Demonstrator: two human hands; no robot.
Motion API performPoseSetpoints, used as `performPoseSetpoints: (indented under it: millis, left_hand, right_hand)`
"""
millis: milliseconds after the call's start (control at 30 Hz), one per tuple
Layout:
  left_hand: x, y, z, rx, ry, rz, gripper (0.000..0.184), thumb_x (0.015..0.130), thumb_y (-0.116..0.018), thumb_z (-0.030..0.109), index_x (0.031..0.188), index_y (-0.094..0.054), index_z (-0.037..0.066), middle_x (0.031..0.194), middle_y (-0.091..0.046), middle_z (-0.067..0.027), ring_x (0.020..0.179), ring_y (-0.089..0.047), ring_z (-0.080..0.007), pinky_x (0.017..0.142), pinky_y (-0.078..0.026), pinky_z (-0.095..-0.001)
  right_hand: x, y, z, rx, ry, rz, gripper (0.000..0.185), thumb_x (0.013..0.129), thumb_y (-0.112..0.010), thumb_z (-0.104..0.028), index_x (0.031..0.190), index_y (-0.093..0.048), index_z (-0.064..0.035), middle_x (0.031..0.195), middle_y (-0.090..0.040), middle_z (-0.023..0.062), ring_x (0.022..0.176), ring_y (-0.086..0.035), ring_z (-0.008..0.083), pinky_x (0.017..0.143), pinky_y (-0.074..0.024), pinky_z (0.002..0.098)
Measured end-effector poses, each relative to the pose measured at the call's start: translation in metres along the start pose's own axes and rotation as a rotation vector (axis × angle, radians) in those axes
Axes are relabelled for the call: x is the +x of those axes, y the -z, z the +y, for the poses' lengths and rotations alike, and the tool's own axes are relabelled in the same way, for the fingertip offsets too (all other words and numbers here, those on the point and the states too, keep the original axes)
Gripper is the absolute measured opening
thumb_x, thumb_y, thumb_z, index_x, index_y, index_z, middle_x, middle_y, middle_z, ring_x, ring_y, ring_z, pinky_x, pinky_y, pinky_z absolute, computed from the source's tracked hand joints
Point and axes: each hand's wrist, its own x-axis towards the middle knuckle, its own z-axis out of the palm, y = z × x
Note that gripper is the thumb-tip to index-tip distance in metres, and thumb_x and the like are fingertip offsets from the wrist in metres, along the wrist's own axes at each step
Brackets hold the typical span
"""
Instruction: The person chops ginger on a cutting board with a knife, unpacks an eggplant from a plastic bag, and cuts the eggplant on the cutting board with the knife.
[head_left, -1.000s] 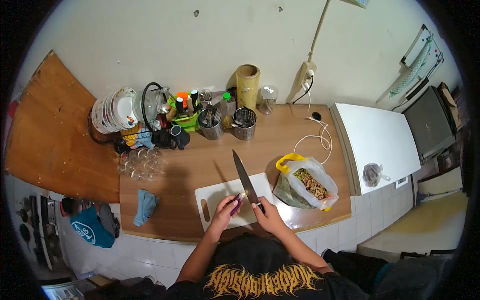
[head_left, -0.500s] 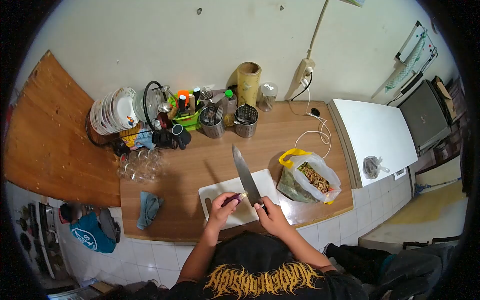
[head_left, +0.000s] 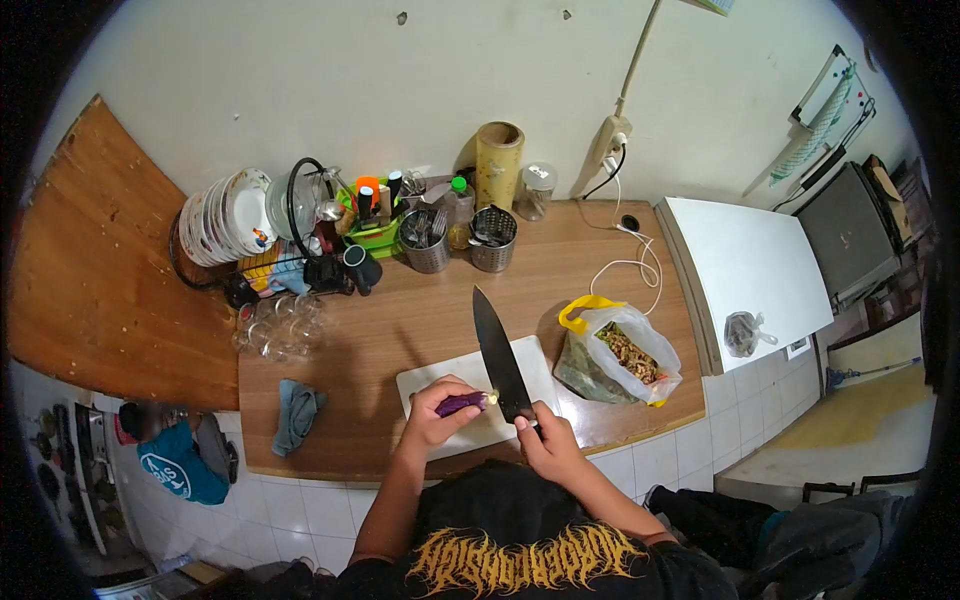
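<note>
My left hand [head_left: 436,412] is closed round a small purple vegetable [head_left: 462,404], whose pale end points right toward the blade. My right hand [head_left: 550,442] grips the handle of a large knife [head_left: 502,358], with the blade pointing up and away from me. Both hands are over a white cutting board [head_left: 462,372] on the wooden table. To the right of the board stands a plastic bag [head_left: 640,350] with yellow handles, holding brown and green bits.
Metal cutlery holders [head_left: 427,255], a dish rack with plates [head_left: 240,215] and glasses [head_left: 280,325] stand along the back and left. A blue cloth [head_left: 297,415] lies front left. A person in a teal shirt [head_left: 185,460] is at the far left.
The vegetable in my left hand has turned from slanting upward to nearly level, its pale end toward the knife. The knife has tilted slightly more upright in my right hand.
</note>
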Motion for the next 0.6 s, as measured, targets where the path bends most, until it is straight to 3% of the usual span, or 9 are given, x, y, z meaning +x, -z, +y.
performPoseSetpoints:
  millis: [100,167,267,500,567,600]
  left_hand:
    - [-0.001,0.000,0.001,0.022,-0.041,-0.041,0.024,0.084,-0.077,0.002,0.106,-0.068,-0.002,0.099,-0.070,-0.0105,0.094,-0.065,-0.0167,0.087,-0.049,-0.0301]
    - [-0.001,-0.005,0.004,-0.211,0.006,0.050,0.037,0.086,-0.074,0.001,0.119,-0.059,0.000,0.102,-0.068,-0.0110,0.095,-0.064,-0.0173,0.090,-0.049,-0.0309]
    - [-0.002,-0.003,-0.015,-0.438,-0.003,0.021,0.045,0.087,-0.072,0.000,0.127,-0.050,0.003,0.109,-0.067,-0.0124,0.100,-0.064,-0.0196,0.094,-0.050,-0.0332]
    - [-0.002,-0.020,0.000,-0.864,0.059,0.181,0.043,0.089,-0.070,0.003,0.127,-0.051,0.006,0.114,-0.065,-0.0151,0.109,-0.064,-0.0262,0.097,-0.052,-0.0405]
    - [-0.004,-0.020,-0.007,-0.922,0.082,0.267,0.043,0.091,-0.069,0.008,0.129,-0.050,0.007,0.114,-0.065,-0.0161,0.110,-0.064,-0.0276,0.100,-0.050,-0.0427]
    - [-0.005,-0.017,-0.009,-0.916,0.073,0.237,0.051,0.091,-0.072,0.016,0.134,-0.046,0.008,0.118,-0.066,-0.0163,0.114,-0.063,-0.0283,0.103,-0.048,-0.0456]
  right_hand:
    - [-0.001,0.002,-0.001,-0.001,0.009,-0.005,0.021,0.102,-0.057,-0.022,0.105,-0.056,-0.0010,0.072,-0.064,0.0192,0.064,-0.066,0.0333,0.059,-0.0483,0.0400]
    - [-0.002,0.002,-0.004,0.015,0.001,0.001,0.021,0.102,-0.057,-0.021,0.104,-0.056,-0.0009,0.074,-0.064,0.0194,0.066,-0.067,0.0340,0.060,-0.0488,0.0398]
    - [-0.001,0.003,-0.008,0.026,0.024,0.011,0.020,0.101,-0.058,-0.021,0.104,-0.056,-0.0009,0.076,-0.066,0.0196,0.069,-0.068,0.0350,0.061,-0.0498,0.0394]
    - [-0.002,0.006,-0.013,-0.039,0.135,-0.028,0.019,0.099,-0.062,-0.019,0.104,-0.058,-0.0019,0.080,-0.068,0.0199,0.072,-0.070,0.0351,0.064,-0.0516,0.0396]
    - [-0.003,0.000,-0.007,-0.064,0.175,-0.027,0.018,0.098,-0.063,-0.019,0.105,-0.058,-0.0023,0.081,-0.068,0.0203,0.074,-0.071,0.0351,0.065,-0.0525,0.0402]
    - [-0.004,-0.004,-0.003,-0.091,0.214,-0.025,0.018,0.098,-0.064,-0.019,0.105,-0.058,-0.0027,0.081,-0.069,0.0207,0.075,-0.071,0.0352,0.066,-0.0533,0.0407]
